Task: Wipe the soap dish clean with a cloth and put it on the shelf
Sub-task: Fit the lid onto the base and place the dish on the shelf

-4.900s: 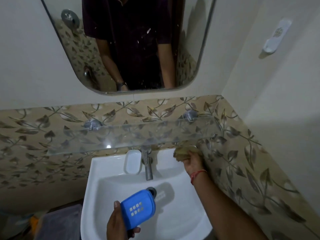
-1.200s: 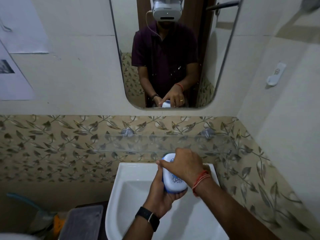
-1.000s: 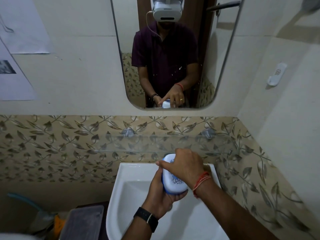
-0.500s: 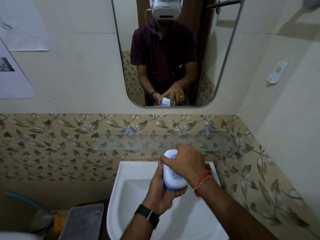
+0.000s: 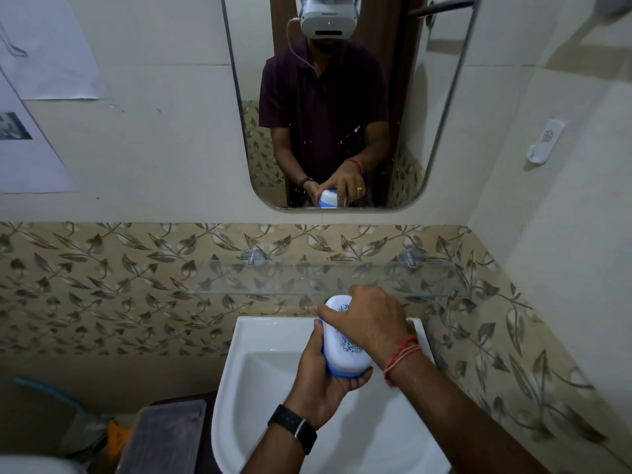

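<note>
The soap dish (image 5: 342,343), a blue base with a white patterned lid closed on it, is held over the white sink (image 5: 246,388). My left hand (image 5: 321,381) cups it from below and the left side. My right hand (image 5: 369,323) lies over the lid's right side with its fingers curled onto the top. No cloth shows in either hand. The clear glass shelf (image 5: 307,278) runs along the tiled wall just above and behind the dish, with nothing on it.
A mirror (image 5: 342,104) hangs above the shelf and reflects a person holding the dish. A white hook (image 5: 545,142) is stuck to the right wall. A grey lidded box (image 5: 164,436) stands low at the left of the sink.
Five seconds ago my left hand held the open blue base and my right hand held a cloth by the tap. The lid is now on, and both hands have lifted the dish slightly.
</note>
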